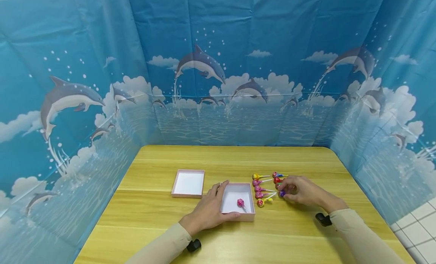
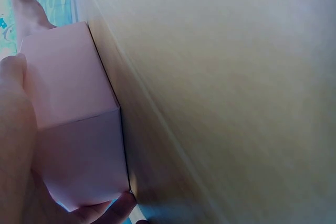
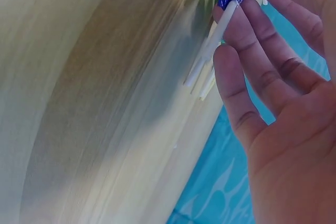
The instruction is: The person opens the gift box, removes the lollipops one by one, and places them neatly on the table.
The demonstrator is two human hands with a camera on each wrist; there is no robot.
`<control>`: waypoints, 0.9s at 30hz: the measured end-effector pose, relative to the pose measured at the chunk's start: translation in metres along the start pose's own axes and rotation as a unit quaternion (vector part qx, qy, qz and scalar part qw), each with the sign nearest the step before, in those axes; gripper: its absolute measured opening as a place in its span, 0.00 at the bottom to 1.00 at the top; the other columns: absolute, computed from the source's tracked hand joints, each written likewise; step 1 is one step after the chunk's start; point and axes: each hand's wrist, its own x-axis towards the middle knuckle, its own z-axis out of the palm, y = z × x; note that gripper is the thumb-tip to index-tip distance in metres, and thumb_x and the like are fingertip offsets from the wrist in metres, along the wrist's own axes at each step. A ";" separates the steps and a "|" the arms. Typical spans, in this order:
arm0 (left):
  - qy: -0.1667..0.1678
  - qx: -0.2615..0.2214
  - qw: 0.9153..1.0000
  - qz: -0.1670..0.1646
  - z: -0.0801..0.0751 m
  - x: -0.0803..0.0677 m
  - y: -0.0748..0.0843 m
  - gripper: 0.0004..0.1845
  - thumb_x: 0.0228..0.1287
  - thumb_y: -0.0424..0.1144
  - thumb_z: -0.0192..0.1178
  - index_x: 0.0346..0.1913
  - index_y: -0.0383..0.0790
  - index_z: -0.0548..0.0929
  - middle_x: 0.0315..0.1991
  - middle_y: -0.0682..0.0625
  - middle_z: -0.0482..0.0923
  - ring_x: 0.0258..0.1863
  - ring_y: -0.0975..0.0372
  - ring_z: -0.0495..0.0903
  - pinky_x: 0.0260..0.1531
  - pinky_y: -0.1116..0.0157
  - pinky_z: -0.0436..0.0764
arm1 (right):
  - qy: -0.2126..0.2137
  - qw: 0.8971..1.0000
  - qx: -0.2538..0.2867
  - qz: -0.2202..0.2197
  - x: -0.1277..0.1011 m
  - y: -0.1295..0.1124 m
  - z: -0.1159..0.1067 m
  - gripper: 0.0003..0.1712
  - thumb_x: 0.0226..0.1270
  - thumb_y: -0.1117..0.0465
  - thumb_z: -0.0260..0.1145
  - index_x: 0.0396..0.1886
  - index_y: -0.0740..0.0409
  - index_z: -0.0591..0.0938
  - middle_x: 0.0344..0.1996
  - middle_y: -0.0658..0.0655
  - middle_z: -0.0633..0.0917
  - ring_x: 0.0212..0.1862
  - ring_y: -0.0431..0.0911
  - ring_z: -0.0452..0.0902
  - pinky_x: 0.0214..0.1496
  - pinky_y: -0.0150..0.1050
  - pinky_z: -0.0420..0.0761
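Note:
My left hand [image 1: 209, 209] holds the open pink box [image 1: 246, 217] at its left side, thumb along the front wall and fingers round the back left corner. Inside the box lies one pink lollipop [image 1: 240, 203]. To the right, my right hand [image 1: 304, 191] pinches a lollipop in a purple wrapper [image 1: 282, 194] between thumb and fingers. In the right wrist view the white stick of that purple lollipop [image 3: 227, 22] points down past the fingers. The left wrist view shows the outer walls of the pink box [image 2: 73, 77] standing on the table.
Left of the box lies a shallow pink lid [image 1: 188, 183], white inside. Beside the box's right wall runs a column of pink and yellow lollipops [image 1: 257, 188]. Several others, one of them a red lollipop [image 1: 277, 180], lie by my right hand. A dolphin-print curtain [image 1: 218, 120] surrounds the wooden table [image 1: 146, 218].

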 end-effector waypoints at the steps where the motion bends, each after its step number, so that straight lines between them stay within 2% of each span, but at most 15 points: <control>1: 0.000 0.001 1.000 0.000 0.000 0.000 0.000 0.66 0.72 0.82 0.67 0.98 0.49 0.51 0.88 0.35 0.68 0.77 0.43 0.81 0.72 0.40 0.88 | -0.001 1.000 -0.002 0.000 0.000 0.000 0.000 0.13 0.76 0.63 0.84 0.55 0.50 0.94 0.50 0.49 0.93 0.46 0.36 0.87 0.50 0.40 0.93; 6: 0.002 0.003 1.000 0.001 0.001 0.000 -0.001 0.66 0.72 0.82 0.67 0.98 0.49 0.51 0.88 0.35 0.68 0.77 0.43 0.81 0.72 0.41 0.88 | -0.003 1.000 -0.008 -0.007 0.001 0.003 0.002 0.12 0.77 0.63 0.83 0.55 0.48 0.95 0.51 0.50 0.93 0.50 0.43 0.90 0.52 0.42 0.95; 18: 0.000 0.003 1.000 -0.001 0.002 0.001 -0.001 0.66 0.73 0.82 0.67 0.98 0.50 0.51 0.88 0.35 0.67 0.79 0.42 0.80 0.73 0.39 0.87 | 0.009 1.000 -0.009 -0.014 0.003 0.007 0.003 0.14 0.77 0.66 0.82 0.57 0.52 0.95 0.50 0.51 0.91 0.50 0.42 0.89 0.52 0.42 0.94; 27: -0.002 0.003 1.000 -0.003 0.002 0.001 -0.001 0.66 0.72 0.82 0.67 0.98 0.49 0.51 0.88 0.35 0.68 0.78 0.43 0.80 0.73 0.40 0.87 | 0.002 1.000 -0.020 0.023 0.002 0.005 0.002 0.16 0.77 0.66 0.82 0.59 0.47 0.96 0.53 0.49 0.89 0.53 0.40 0.87 0.58 0.47 0.96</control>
